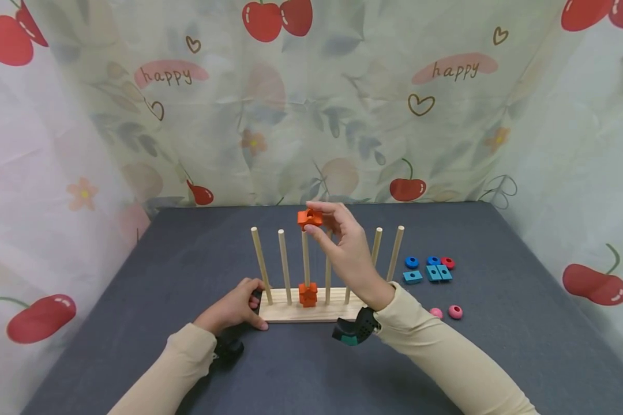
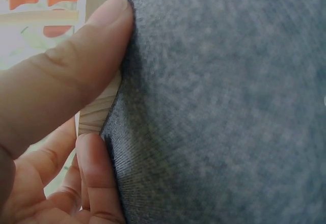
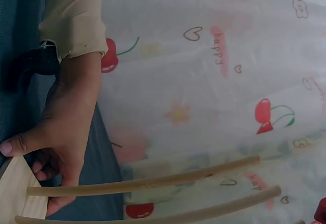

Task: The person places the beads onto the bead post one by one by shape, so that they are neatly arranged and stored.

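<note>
My right hand [image 1: 345, 245] pinches an orange star-shaped bead [image 1: 309, 218] between thumb and fingers, right at the top of the third peg [image 1: 306, 253] from the left. Another orange bead stack [image 1: 308, 294] sits at the foot of that same peg. At the left end of the wooden peg board [image 1: 291, 313], my left hand [image 1: 239, 305] grips the base. The left wrist view shows the thumb [image 2: 86, 56] along the board's front edge and the other fingers around its end. Several upright pegs rise from the board; my right hand and forearm hide part of its right side.
Right of the board lie blue rings [image 1: 412, 262], a red ring [image 1: 448, 263] and light-blue rectangular blocks [image 1: 412, 277]. Nearer are pink beads [image 1: 455, 312], one partly behind the right sleeve. A patterned curtain [image 1: 291, 127] borders the dark tabletop [image 1: 197, 248].
</note>
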A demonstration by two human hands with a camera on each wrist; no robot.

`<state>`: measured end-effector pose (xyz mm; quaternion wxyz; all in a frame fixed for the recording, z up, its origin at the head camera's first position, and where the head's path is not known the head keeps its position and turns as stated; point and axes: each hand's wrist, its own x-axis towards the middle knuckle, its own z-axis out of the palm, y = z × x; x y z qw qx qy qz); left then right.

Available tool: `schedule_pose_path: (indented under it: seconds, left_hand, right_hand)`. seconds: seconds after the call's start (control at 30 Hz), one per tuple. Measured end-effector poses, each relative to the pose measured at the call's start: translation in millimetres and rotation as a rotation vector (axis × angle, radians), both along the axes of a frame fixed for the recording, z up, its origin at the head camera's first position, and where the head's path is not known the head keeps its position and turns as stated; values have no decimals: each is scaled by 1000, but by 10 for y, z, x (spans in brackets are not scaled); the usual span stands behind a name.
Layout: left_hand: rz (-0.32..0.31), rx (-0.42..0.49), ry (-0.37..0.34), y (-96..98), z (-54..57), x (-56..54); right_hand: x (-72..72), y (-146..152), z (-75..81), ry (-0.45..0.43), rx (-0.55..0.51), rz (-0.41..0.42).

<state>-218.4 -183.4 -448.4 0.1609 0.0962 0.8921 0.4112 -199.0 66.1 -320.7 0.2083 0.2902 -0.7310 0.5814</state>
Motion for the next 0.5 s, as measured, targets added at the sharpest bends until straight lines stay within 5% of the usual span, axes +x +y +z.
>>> schedule_pose_path:
  seconds: [0.5]
  left_hand:
    - [-15,-11,3,5,19,7]
  right_hand:
    - [-70,-54,-149,-26,10,20]
